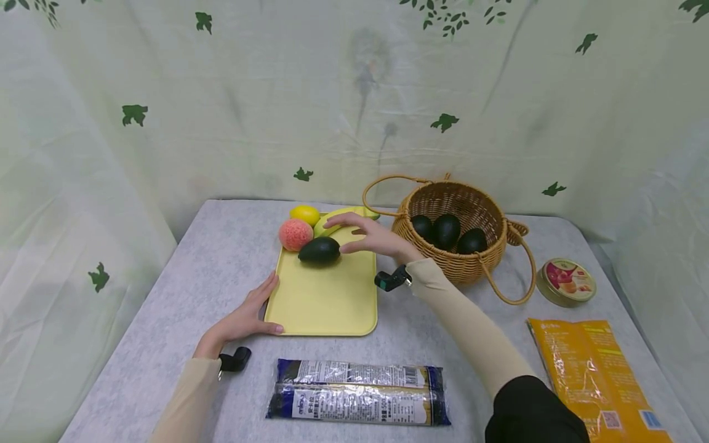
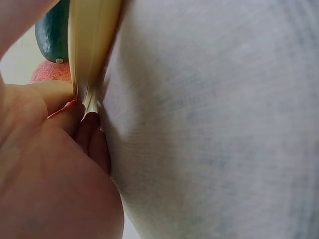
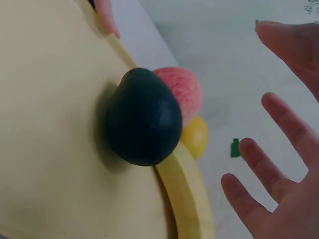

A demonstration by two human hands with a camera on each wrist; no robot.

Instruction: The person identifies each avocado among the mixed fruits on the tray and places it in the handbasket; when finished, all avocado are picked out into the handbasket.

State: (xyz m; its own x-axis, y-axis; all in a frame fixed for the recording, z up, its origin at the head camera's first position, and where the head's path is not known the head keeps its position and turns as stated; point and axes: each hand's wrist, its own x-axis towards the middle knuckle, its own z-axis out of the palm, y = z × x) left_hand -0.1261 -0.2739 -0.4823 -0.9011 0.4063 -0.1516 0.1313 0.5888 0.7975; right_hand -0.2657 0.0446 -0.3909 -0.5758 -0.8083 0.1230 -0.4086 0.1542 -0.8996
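My left hand [image 1: 244, 317] holds the near left corner of a yellow tray [image 1: 327, 307], its fingers along the left side and its thumb at the near edge. In the left wrist view the fingertips [image 2: 89, 122] press at the tray's rim. My right hand [image 1: 376, 237] hovers over the tray's far right part, fingers spread. Just left of it a dark green avocado [image 1: 319, 251] lies on the tray; in the right wrist view a gap separates that avocado [image 3: 143, 117] from the hand. Behind it are a pinkish-red peach [image 1: 296, 234], a yellow lemon [image 1: 305, 214] and a banana [image 1: 338, 221].
Right of the tray stands a wicker basket [image 1: 462, 264] with looped handles and several dark avocados [image 1: 445, 231] inside. A round tin [image 1: 566, 282] and an orange packet [image 1: 598, 375] lie farther right. In front of the tray is a long plastic-wrapped package [image 1: 359, 392].
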